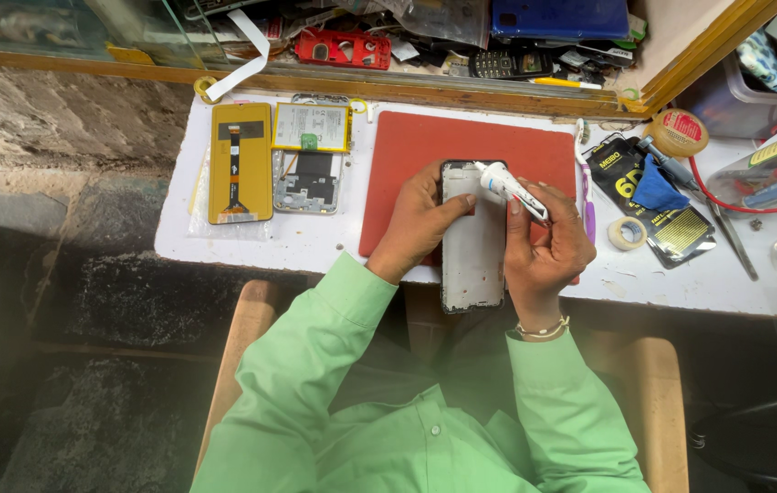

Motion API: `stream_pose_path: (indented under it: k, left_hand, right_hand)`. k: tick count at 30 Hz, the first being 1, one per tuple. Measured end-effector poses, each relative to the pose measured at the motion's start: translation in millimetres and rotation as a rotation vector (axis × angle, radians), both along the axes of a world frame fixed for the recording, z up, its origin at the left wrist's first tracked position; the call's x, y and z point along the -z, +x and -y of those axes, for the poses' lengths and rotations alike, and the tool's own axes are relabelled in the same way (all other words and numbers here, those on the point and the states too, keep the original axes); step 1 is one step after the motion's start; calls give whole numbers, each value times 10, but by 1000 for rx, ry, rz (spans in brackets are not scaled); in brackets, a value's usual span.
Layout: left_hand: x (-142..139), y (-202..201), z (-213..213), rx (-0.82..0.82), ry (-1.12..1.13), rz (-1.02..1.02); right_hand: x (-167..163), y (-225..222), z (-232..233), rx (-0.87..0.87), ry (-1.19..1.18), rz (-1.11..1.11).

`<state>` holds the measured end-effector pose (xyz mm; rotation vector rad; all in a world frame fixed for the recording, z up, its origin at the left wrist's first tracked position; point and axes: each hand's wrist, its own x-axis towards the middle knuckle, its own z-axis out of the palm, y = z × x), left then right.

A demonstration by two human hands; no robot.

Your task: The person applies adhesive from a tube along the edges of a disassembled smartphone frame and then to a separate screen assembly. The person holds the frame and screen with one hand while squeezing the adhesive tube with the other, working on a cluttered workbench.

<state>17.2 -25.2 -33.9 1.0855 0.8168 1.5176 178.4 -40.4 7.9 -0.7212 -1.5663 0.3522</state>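
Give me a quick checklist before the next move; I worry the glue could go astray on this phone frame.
1. Left hand steadies the grey rectangular phone frame: ok.
2. Right hand grips the small white glue tube: ok.
3. Tube nozzle at the frame's top edge: ok.
4. Frame fully on the red rectangular mat: not ok, it overhangs the white table.
5. Glue flowing: cannot tell.
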Motion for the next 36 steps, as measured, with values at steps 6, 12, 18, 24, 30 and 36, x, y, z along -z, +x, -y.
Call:
stream_pose_path:
  k: [6, 12, 18, 24, 30, 36]
  left_hand:
    - [-2, 4, 0, -5, -15, 7]
    - [-27, -2, 16, -6, -26, 4]
    - [-11, -9, 0, -1, -19, -8]
    - [18, 1, -14, 2, -13, 30]
    - [3, 2, -3, 2, -11, 27]
    - [-34, -7, 24, -4, -29, 9]
  right_hand:
    - [42, 79, -31, 21, -31, -19]
    - [63, 135, -57, 39, -30, -39]
    - [46, 118, -27, 0, -33, -29]
    - [41, 93, -24, 9, -31, -6]
    - [51, 135, -39, 25, -16, -22]
    - [48, 159, -32, 65, -23, -29]
